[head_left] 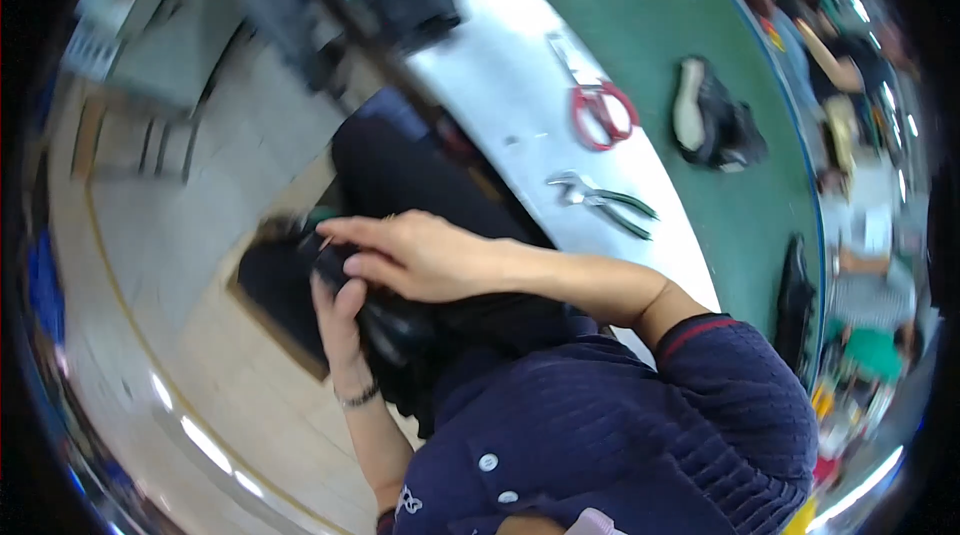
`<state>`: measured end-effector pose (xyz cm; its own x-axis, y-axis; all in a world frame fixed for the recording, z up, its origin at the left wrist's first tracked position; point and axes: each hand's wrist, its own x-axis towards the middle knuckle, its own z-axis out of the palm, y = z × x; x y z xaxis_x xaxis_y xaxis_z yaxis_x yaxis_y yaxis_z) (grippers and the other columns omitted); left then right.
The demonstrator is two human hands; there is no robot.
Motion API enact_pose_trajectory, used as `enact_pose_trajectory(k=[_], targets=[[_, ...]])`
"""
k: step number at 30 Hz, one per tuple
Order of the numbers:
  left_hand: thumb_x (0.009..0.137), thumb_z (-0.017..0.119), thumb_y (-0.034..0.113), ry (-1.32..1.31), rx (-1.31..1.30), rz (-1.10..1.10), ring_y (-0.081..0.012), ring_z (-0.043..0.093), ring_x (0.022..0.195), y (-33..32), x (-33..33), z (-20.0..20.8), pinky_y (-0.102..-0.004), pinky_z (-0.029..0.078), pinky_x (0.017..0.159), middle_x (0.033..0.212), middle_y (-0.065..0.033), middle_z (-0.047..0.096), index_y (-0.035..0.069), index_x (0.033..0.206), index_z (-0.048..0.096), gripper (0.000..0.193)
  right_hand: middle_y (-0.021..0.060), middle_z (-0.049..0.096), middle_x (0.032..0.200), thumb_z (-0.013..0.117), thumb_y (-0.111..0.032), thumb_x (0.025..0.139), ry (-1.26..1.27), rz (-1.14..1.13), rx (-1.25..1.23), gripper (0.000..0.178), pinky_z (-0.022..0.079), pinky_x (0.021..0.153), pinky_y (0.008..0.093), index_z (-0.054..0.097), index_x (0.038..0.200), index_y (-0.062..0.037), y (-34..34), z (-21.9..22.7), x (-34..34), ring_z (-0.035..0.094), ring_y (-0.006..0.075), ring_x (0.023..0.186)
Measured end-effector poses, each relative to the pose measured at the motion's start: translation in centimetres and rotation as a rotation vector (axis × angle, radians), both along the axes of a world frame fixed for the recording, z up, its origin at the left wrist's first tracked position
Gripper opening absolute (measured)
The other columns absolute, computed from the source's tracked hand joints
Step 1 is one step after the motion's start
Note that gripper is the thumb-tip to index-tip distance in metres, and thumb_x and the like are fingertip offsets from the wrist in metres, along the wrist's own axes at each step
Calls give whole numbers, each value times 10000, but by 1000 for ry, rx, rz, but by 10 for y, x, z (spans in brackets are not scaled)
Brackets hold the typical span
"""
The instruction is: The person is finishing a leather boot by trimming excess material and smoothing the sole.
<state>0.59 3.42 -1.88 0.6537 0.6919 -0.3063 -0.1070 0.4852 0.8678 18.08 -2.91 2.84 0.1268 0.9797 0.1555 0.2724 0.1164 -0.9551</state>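
The bench point(500, 85) has a smooth, shiny metal edge and a flat, dull green top. The scissors point(600, 113) have shiny red plastic handles. The pliers point(600, 200) are bright metal with dark green grips. The shoe point(395, 325) under the hands looks like soft, shiny black leather. The sleeve point(700, 385) is ribbed dark blue knitted cloth.
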Motion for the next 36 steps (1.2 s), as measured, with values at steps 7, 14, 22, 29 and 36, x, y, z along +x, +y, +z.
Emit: enact_pose_trajectory(k=[7, 14, 22, 29, 36], targets=[[885, 569, 432, 37, -428, 121, -290, 464, 1268, -3, 13, 25, -446, 362, 1090, 1403, -154, 465, 1, 1419, 389, 709, 140, 543, 1214, 678, -296, 847, -762, -757, -334, 554, 360, 1016, 503, 503, 1328, -85, -147, -43, 93, 477, 338, 1179], [886, 563, 455, 58, -449, -441, -285, 476, 1251, -26, 188, -7, -440, 373, 1078, 1376, -147, 484, 10, 1408, 409, 702, 184, 416, 1437, 613, -308, 862, -940, -915, -412, 515, 305, 1088, 514, 500, 1336, -141, -196, -112, 70, 389, 335, 1341], [888, 555, 485, 134, -380, -699, -279, 491, 1228, -60, 270, -11, -432, 387, 1061, 1340, -137, 509, 21, 1393, 436, 695, 146, 509, 1228, 669, -262, 785, -802, -967, -128, 370, 341, 1019, 489, 586, 1127, -148, -194, -105, 78, 450, 328, 1217], [890, 548, 511, 143, -308, -733, -274, 504, 1209, -68, 273, -4, -425, 399, 1047, 1309, -128, 531, 31, 1380, 459, 691, 85, 532, 1030, 634, -265, 817, -876, -981, -118, 289, 361, 971, 444, 601, 1087, -167, -192, -105, 78, 502, 269, 1072], [892, 541, 538, 90, -227, -636, -269, 518, 1189, -55, 245, 12, -418, 411, 1033, 1277, -119, 552, 41, 1367, 483, 689, 76, 528, 981, 619, -259, 819, -919, -951, -108, 268, 385, 921, 429, 607, 1071, -170, -183, -109, 75, 510, 259, 1008]])
